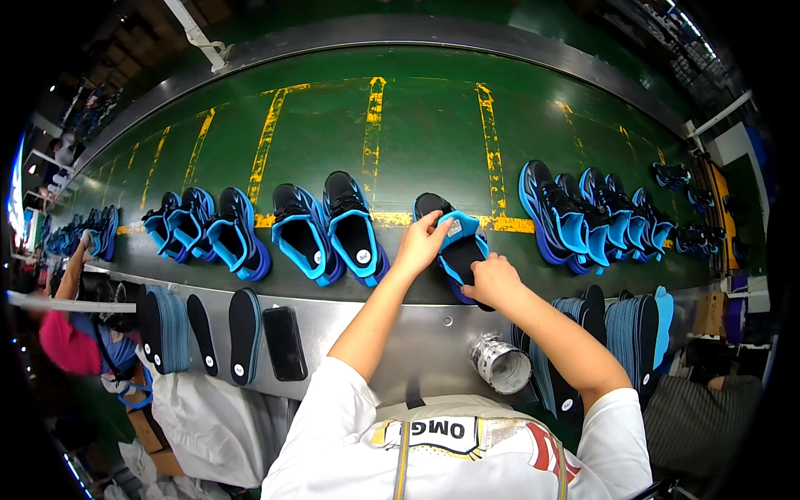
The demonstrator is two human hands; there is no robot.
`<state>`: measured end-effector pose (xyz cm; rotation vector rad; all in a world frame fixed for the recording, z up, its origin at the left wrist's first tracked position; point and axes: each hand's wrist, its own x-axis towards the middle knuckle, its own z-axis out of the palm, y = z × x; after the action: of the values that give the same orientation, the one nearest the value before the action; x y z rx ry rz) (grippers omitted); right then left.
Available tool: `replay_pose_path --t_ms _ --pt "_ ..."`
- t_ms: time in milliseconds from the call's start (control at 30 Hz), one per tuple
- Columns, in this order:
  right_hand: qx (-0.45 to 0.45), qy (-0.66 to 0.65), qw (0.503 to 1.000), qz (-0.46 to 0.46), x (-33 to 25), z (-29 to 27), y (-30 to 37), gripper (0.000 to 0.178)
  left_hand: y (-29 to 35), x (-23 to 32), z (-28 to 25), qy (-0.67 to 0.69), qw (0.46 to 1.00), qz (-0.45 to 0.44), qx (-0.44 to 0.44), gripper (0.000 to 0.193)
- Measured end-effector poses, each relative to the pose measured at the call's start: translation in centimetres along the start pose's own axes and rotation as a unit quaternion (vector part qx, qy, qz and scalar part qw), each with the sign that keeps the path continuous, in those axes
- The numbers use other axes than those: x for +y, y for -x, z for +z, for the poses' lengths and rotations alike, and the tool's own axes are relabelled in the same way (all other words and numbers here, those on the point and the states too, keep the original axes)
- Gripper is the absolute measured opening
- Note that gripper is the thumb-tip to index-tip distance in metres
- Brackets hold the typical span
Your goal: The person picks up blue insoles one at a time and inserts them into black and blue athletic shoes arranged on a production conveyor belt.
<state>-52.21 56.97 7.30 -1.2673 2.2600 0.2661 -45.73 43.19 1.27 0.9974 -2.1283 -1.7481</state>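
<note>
**Both hands on one blue-and-black sneaker at the belt's near edge**

I watched from the head camera as both of the person's bare hands met on a single blue-and-black sneaker (457,243) lying on the green conveyor belt (417,133), close to its near edge and just right of centre. The left hand (422,240) had its fingers curled over the shoe's blue tongue and collar, pinching that edge from the left. The right hand (492,279) sat at the near end of the shoe, fingers bent and closed down on a black insole (472,265) that lay partly inside the opening; I could not tell how far in the insole had gone.

Left of that shoe, a pair of matching sneakers (329,233) stood side by side, openings up, and farther left another small group (204,229) rested on the belt. To the right, a tight row of sneakers (587,218) leaned against one another.

Nearer, on the steel ledge (400,333), I saw a black phone (284,342) lying flat, two loose insoles (225,333) beside it, and a stack of insoles (167,329) to their left. A roll of tape (500,363) sat below the right forearm, with more stacked insoles (633,329) to the right. At far left, another person's arm (71,275) reached toward the belt.
</note>
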Motion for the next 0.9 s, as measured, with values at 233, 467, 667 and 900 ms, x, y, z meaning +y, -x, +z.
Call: replay_pose_path --t_ms 233,467,667,900 --pt "0.091 0.02 0.989 -0.117 0.1 3.1 -2.1 0.015 -0.4 -1.2 -0.4 -0.01 1.0 -0.002 -0.013 0.034" --pt "0.147 0.023 0.98 -0.13 1.5 5.5 -6.0 0.014 0.2 -1.1 0.3 -0.009 1.0 0.015 0.016 0.033" --pt "-0.025 0.101 0.988 -0.117 0.6 4.1 -6.3 0.024 0.4 -1.4 0.0 -0.029 0.998 0.043 0.026 0.031" --pt "-0.14 0.287 0.935 -0.155 0.6 3.2 -6.6 0.03 0.4 -1.4 -0.1 0.018 0.999 0.028 -0.018 0.029"
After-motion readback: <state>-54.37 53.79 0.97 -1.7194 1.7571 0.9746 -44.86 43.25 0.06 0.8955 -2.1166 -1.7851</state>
